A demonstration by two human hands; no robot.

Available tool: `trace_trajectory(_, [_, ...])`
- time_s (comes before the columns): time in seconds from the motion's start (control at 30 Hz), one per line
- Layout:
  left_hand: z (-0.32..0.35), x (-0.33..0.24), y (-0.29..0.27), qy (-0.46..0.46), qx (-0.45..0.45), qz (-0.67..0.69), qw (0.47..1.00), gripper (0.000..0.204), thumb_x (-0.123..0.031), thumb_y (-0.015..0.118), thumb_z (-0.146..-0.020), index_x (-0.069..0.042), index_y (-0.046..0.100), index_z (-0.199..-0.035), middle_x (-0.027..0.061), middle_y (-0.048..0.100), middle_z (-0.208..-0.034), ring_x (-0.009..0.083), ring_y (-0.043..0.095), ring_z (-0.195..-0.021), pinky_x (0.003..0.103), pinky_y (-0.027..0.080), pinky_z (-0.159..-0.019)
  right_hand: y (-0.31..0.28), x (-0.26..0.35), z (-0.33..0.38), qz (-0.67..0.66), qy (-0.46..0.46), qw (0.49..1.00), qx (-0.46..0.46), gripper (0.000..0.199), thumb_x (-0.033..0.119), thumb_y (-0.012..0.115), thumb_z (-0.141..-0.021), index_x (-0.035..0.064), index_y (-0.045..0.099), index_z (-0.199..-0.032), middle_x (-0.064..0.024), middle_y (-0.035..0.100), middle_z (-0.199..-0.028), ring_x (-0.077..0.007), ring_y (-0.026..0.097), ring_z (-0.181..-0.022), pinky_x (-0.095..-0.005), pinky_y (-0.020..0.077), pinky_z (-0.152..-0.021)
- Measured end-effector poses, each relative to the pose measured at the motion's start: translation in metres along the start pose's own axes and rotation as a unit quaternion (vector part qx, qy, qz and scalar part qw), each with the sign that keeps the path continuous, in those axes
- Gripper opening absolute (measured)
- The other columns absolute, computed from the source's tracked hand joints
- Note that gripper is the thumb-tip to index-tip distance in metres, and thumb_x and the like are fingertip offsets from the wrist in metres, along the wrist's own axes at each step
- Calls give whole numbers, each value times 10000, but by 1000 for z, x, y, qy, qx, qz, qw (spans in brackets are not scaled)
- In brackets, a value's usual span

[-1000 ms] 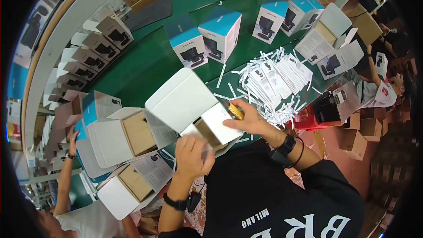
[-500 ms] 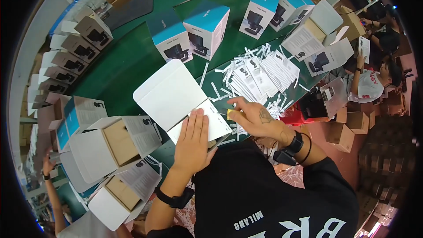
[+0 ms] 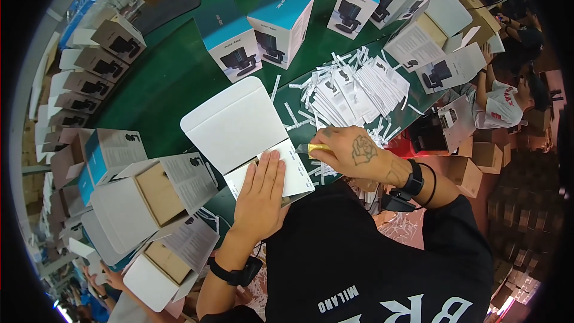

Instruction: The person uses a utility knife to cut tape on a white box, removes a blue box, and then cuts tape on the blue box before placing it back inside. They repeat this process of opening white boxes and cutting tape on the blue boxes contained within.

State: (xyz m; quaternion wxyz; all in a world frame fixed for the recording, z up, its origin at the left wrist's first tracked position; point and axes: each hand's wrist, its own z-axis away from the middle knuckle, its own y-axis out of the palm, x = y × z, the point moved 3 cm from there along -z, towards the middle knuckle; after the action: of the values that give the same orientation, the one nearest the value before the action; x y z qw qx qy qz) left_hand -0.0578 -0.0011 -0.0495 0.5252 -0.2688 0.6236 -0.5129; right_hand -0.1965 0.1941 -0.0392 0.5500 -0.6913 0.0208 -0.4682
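My left hand (image 3: 263, 188) lies flat, fingers stretched out, on white panels (image 3: 293, 170) at the mouth of a carton. The carton's wide white lid (image 3: 236, 122) is folded back, away from me. Pinched in my right hand (image 3: 353, 154) is a yellow box cutter (image 3: 317, 148), its blade pointing left, just beside the carton's right edge. Whatever is inside the carton is mostly covered by the panels and my hand. Behind my right hand, a pile of white printed leaflets (image 3: 359, 93) lies among loose paper strips (image 3: 293, 113).
Printed boxes with blue tops (image 3: 230, 36) stand at the back of the green table (image 3: 161, 72). Open cartons (image 3: 158, 194) crowd the left, and a row of boxes (image 3: 116, 42) lines the far left. Co-workers (image 3: 499, 104) are at the right; another person's hands (image 3: 98, 278) show lower left.
My right hand has turned, and the cutter's blade now shows beside the carton's right edge. My left hand stays on the panels. At lower left, another person's hands have moved.
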Motion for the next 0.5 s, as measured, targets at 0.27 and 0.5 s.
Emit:
trace_trajectory(0.27, [0, 1, 6, 12, -25, -2, 1000, 961, -322, 803, -792, 67, 334, -1536, 247, 288, -1637, 422, 264, -1525, 517, 218, -1239, 20, 1, -8, -43, -72, 996, -28, 260, 302, 748, -913, 59, 657, -923, -123, 683, -738, -308, 694, -659, -375, 532, -576])
trace_trajectory(0.5, [6, 0, 6, 5, -46, -7, 999, 950, -318, 797, -797, 68, 338, -1534, 247, 293, -1636, 415, 275, -1523, 515, 224, -1237, 9, 21, -12, 131, -95, 987, -8, 350, 386, 760, -893, 76, 602, -859, -94, 659, -681, -293, 667, -593, -366, 495, -523])
